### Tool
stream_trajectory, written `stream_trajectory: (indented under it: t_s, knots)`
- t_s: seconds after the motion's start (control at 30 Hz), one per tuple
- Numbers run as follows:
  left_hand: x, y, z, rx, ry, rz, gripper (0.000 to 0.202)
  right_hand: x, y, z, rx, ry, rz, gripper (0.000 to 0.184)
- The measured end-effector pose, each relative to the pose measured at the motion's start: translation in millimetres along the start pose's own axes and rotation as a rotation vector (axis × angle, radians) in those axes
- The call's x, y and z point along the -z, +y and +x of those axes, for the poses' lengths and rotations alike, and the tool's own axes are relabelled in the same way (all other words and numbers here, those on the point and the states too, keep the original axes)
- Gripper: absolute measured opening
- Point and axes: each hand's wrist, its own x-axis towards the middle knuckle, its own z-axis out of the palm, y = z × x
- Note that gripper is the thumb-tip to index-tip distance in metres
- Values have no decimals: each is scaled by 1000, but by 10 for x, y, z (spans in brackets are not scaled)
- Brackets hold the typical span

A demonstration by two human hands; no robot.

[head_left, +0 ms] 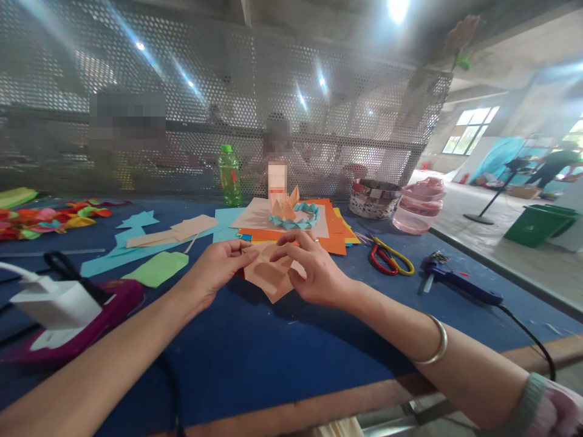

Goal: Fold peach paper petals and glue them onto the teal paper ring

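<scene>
- Two hands worked over the blue tabletop.
- Left hand: narrow grip, fingertips pinching the folded peach paper at its left edge.
- Paper held between both hands, above the tabletop; judged light, soft, easily creased; best taken by its folded edges.
- Right hand: narrow grip along its upper edge.
- Farther right: red-and-yellow scissors, blue glue gun.

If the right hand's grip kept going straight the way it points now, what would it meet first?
The right hand already touches the folded peach paper with its fingertips, so that comes first; depth is unclear, but nothing else seems between.
</scene>
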Motion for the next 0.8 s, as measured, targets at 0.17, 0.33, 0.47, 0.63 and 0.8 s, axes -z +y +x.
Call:
stream_trajectory:
  t_s: [0.17,0.33,0.47,0.63,0.8]
  knots:
    - [28,-54,53,-57,5,85,44,-3,33,1,29,-103,-68,29]
    - [56,-117,108,-229,32,323,38,-36,88,2,57,-163,-98,10]
    - [31,-70,42,-569,155,643,28,-79,113,-17,48,-169,-119,10]
    - [-27,5,-78,-551,-192,703,27,-76,116,-23,24,-190,-89,6]
    - [-10,-63,-45,-545,-338,771,11,20,57,-5,5,-312,-63,8]
